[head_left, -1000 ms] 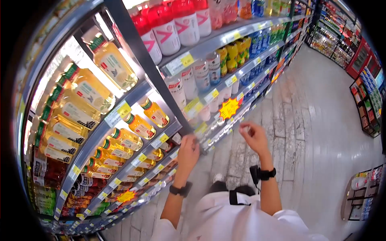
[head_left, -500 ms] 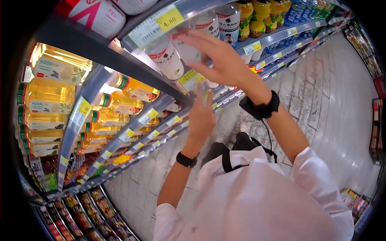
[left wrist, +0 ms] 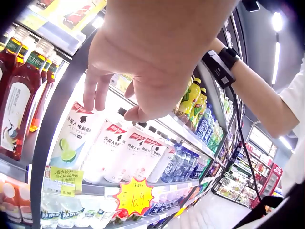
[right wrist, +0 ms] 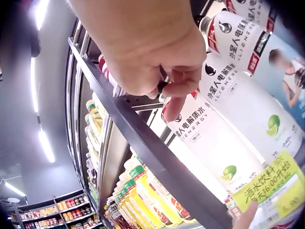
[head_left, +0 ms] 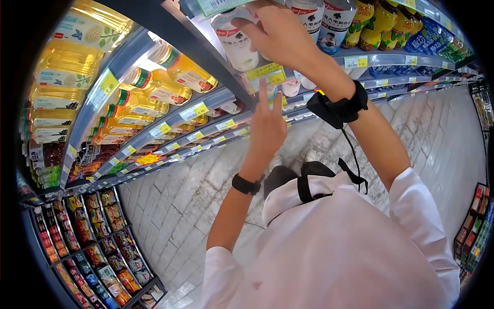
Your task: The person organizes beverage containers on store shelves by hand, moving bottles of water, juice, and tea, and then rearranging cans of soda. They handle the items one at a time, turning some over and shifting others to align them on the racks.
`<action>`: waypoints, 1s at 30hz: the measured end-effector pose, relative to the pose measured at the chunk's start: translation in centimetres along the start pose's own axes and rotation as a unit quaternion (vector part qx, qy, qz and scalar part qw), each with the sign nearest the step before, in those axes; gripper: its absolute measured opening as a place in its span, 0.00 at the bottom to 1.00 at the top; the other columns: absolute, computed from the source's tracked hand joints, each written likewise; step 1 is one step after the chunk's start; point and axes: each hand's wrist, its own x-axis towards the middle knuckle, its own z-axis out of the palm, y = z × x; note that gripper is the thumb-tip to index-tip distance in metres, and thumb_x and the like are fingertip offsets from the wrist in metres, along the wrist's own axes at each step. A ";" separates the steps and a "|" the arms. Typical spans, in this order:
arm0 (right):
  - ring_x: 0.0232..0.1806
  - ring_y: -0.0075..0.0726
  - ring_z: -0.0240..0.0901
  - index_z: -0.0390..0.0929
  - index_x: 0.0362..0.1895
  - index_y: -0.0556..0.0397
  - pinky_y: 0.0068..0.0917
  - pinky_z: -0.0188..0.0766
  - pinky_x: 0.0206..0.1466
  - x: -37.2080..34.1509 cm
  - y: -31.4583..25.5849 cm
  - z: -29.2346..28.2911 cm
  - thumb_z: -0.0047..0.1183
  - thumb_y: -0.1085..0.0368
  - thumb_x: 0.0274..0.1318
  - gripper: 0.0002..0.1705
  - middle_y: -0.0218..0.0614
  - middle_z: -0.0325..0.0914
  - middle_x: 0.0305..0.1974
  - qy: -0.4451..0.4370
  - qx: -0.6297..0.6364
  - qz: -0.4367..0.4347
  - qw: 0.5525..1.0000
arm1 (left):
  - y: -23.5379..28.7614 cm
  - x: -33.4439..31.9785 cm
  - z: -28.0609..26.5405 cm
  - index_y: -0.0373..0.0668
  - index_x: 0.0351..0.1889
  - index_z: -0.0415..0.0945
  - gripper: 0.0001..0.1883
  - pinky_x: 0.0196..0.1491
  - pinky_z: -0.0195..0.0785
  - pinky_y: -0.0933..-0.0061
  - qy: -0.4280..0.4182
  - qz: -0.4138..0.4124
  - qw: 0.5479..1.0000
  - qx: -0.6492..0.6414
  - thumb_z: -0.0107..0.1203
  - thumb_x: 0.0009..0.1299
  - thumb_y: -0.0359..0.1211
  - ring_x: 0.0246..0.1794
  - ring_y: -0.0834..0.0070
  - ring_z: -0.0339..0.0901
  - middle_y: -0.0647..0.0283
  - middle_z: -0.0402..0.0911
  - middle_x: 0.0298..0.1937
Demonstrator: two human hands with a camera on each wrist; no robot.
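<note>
My right hand reaches into a lit shelf of white drink bottles with black caps. In the right wrist view its thumb and curled fingers pinch the neck of the end bottle, close to the dark cap. That bottle stands upright beside another white bottle with a lime on its label. My left hand is lower, at the shelf's front edge, with fingers extended toward a yellow handwritten price tag. One of its fingertips shows just below the tag in the right wrist view.
A dark upright post divides this shelf from the one holding yellow juice bottles. Yellow-wrapped bottles stand farther right. A red-and-yellow starburst sign hangs from the lower shelf edge. Packaged goods fill a low rack behind left.
My right hand has moved from beside my body up into the shelf and onto a bottle. The left hand has risen slightly with fingers extended. The head view has come closer to the shelves.
</note>
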 end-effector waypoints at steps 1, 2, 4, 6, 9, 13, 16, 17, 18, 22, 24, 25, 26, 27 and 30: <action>0.44 0.71 0.80 0.76 0.56 0.68 0.54 0.75 0.47 0.4 -0.6 -0.1 0.57 0.57 0.67 0.25 0.68 0.80 0.47 0.003 0.001 -0.002 1.000 | 0.0 0.1 -0.2 0.33 0.66 0.73 0.34 0.52 0.76 0.58 -0.002 -0.007 1.000 0.000 0.58 0.57 0.21 0.50 0.47 0.79 0.36 0.49 0.82; 0.46 0.72 0.79 0.76 0.56 0.66 0.54 0.75 0.48 1.0 -1.3 -0.4 0.58 0.57 0.67 0.25 0.67 0.80 0.46 -0.039 0.042 0.110 0.992 | -0.2 0.1 -0.2 0.33 0.66 0.73 0.34 0.52 0.76 0.58 -0.001 -0.005 1.000 0.004 0.58 0.57 0.21 0.50 0.47 0.79 0.36 0.49 0.82; 0.47 0.73 0.78 0.77 0.56 0.65 0.55 0.75 0.49 1.4 -1.9 0.0 0.58 0.56 0.66 0.25 0.66 0.81 0.46 -0.076 0.085 0.219 0.969 | -0.5 0.1 -0.1 0.35 0.65 0.74 0.30 0.50 0.80 0.57 0.018 0.011 1.000 0.004 0.58 0.60 0.21 0.63 0.43 0.77 0.39 0.46 0.83; 0.49 0.71 0.79 0.79 0.55 0.61 0.54 0.75 0.49 1.4 -0.3 2.1 0.60 0.54 0.64 0.24 0.63 0.82 0.47 0.086 -0.003 0.124 0.989 | -0.7 0.0 -0.1 0.35 0.65 0.74 0.30 0.50 0.80 0.57 0.024 0.017 1.000 0.006 0.60 0.60 0.22 0.63 0.43 0.77 0.39 0.45 0.83; 0.50 0.68 0.79 0.82 0.52 0.59 0.52 0.75 0.50 1.8 1.1 3.6 0.63 0.56 0.60 0.22 0.60 0.83 0.47 0.113 -0.002 0.104 0.988 | 0.1 -0.1 -1.1 0.35 0.65 0.73 0.30 0.50 0.80 0.58 0.000 0.003 1.000 -0.017 0.62 0.61 0.23 0.62 0.43 0.78 0.39 0.45 0.83; 0.50 0.67 0.78 0.83 0.50 0.57 0.52 0.74 0.53 2.4 1.5 4.6 0.62 0.61 0.56 0.19 0.57 0.83 0.47 0.165 -0.056 0.032 0.984 | -0.1 0.2 -1.6 0.34 0.65 0.72 0.31 0.51 0.80 0.58 0.002 0.013 1.000 -0.027 0.64 0.61 0.24 0.62 0.42 0.78 0.37 0.44 0.83; 0.50 0.68 0.77 0.83 0.49 0.58 0.52 0.74 0.54 2.3 1.6 5.0 0.61 0.63 0.56 0.18 0.57 0.83 0.47 0.169 -0.034 0.056 0.984 | -0.5 -0.1 -1.8 0.32 0.65 0.71 0.31 0.53 0.80 0.57 -0.009 0.003 1.000 -0.015 0.65 0.61 0.25 0.62 0.40 0.77 0.36 0.44 0.82; 0.50 0.68 0.78 0.83 0.49 0.58 0.52 0.74 0.53 2.3 1.8 5.2 0.61 0.63 0.56 0.18 0.57 0.83 0.47 0.177 -0.046 0.050 0.982 | -0.5 -0.3 -1.8 0.32 0.65 0.71 0.31 0.53 0.80 0.57 -0.011 0.001 1.000 -0.016 0.65 0.61 0.25 0.62 0.40 0.77 0.36 0.44 0.82; 0.50 0.67 0.78 0.83 0.49 0.59 0.52 0.74 0.52 2.3 1.7 5.2 0.61 0.64 0.56 0.18 0.58 0.83 0.47 0.184 -0.058 0.043 0.980 | -0.6 -0.3 -1.8 0.32 0.65 0.71 0.31 0.54 0.80 0.56 -0.015 -0.003 1.000 -0.013 0.65 0.61 0.25 0.63 0.39 0.76 0.35 0.44 0.82; 0.46 0.68 0.79 0.85 0.45 0.60 0.53 0.76 0.50 1.6 0.9 4.8 0.59 0.66 0.57 0.14 0.58 0.84 0.43 0.144 -0.049 0.064 0.986 | -0.8 -0.1 -1.9 0.33 0.65 0.71 0.31 0.55 0.80 0.56 -0.027 -0.018 0.999 -0.011 0.65 0.61 0.26 0.65 0.38 0.75 0.33 0.43 0.82; 0.46 0.68 0.80 0.85 0.44 0.60 0.53 0.76 0.50 1.5 1.1 4.9 0.59 0.66 0.57 0.13 0.58 0.84 0.43 0.148 -0.054 0.053 0.986 | -1.0 0.0 -1.8 0.33 0.65 0.71 0.31 0.54 0.80 0.56 -0.028 -0.018 0.999 -0.012 0.65 0.61 0.26 0.65 0.38 0.75 0.33 0.42 0.82; 0.45 0.69 0.80 0.86 0.44 0.59 0.54 0.76 0.49 1.4 1.2 5.0 0.59 0.66 0.58 0.13 0.58 0.84 0.42 0.155 -0.061 0.041 0.985 | -1.0 0.1 -1.8 0.33 0.65 0.71 0.32 0.54 0.80 0.56 -0.028 -0.016 0.999 -0.014 0.65 0.61 0.26 0.65 0.38 0.75 0.33 0.42 0.82; 0.45 0.69 0.80 0.86 0.44 0.59 0.54 0.76 0.49 1.4 1.4 4.9 0.59 0.66 0.58 0.13 0.58 0.84 0.42 0.155 -0.061 0.042 0.985 | -1.1 0.2 -1.7 0.33 0.65 0.71 0.32 0.54 0.80 0.56 -0.029 -0.015 0.999 -0.014 0.65 0.61 0.26 0.65 0.38 0.75 0.33 0.42 0.82; 0.45 0.69 0.80 0.86 0.44 0.59 0.53 0.76 0.49 1.5 1.2 4.7 0.60 0.66 0.58 0.13 0.58 0.84 0.42 0.178 -0.068 0.017 0.982 | -1.0 0.3 -1.8 0.33 0.65 0.71 0.32 0.54 0.80 0.56 -0.032 -0.021 0.999 -0.008 0.65 0.60 0.26 0.65 0.38 0.75 0.33 0.42 0.82; 0.44 0.66 0.81 0.86 0.45 0.59 0.51 0.77 0.48 1.2 0.8 4.0 0.62 0.64 0.59 0.13 0.57 0.85 0.42 0.163 -0.083 0.019 0.983 | -0.9 0.1 -1.6 0.34 0.65 0.72 0.32 0.53 0.80 0.56 -0.028 -0.024 0.999 -0.005 0.65 0.60 0.26 0.65 0.38 0.75 0.33 0.42 0.82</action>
